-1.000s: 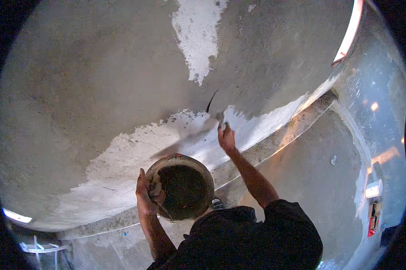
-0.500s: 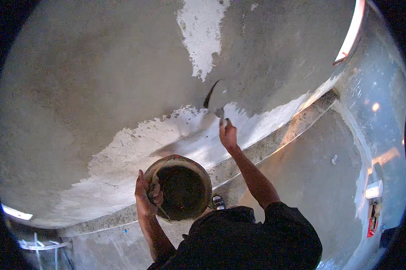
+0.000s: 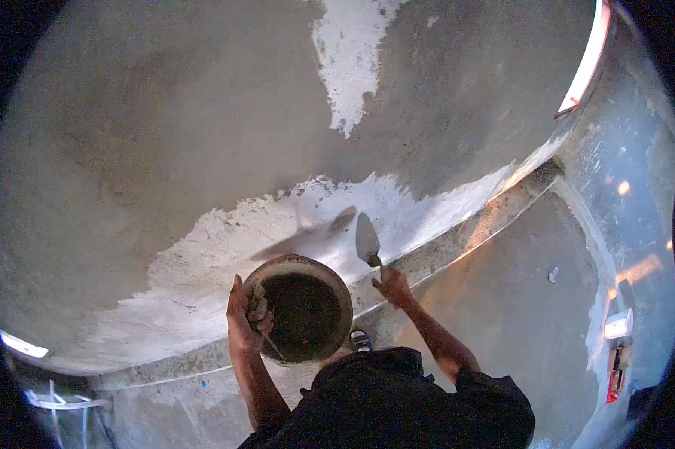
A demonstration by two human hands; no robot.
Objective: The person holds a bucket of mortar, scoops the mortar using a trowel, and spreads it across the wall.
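My left hand [image 3: 248, 318] is closed on the left rim of a round bucket [image 3: 346, 295], its thumb outside and fingers curled inward. Dark mortar [image 3: 306, 318] shows inside the bucket. To the right of it, my right hand [image 3: 393, 286] is wrapped round the handle of a trowel [image 3: 367, 239]. The trowel's leaf-shaped grey blade points up toward the wall [image 3: 225, 135], apart from its surface, and casts a shadow there. Grey plaster covers most of the wall; a bare white band [image 3: 233, 239] runs along its lower part, and a white patch [image 3: 349, 63] lies higher up.
A ledge [image 3: 457, 251] runs along the wall's foot. My sandalled foot [image 3: 361, 340] is on the floor [image 3: 502, 314]. At the right lie a white container [image 3: 618, 325] and a red box [image 3: 615, 385]. A pale metal frame [image 3: 64, 405] stands at the lower left.
My right hand has drawn the trowel away from the grey plaster, down and back toward the bucket. The left hand keeps the bucket in nearly the same place.
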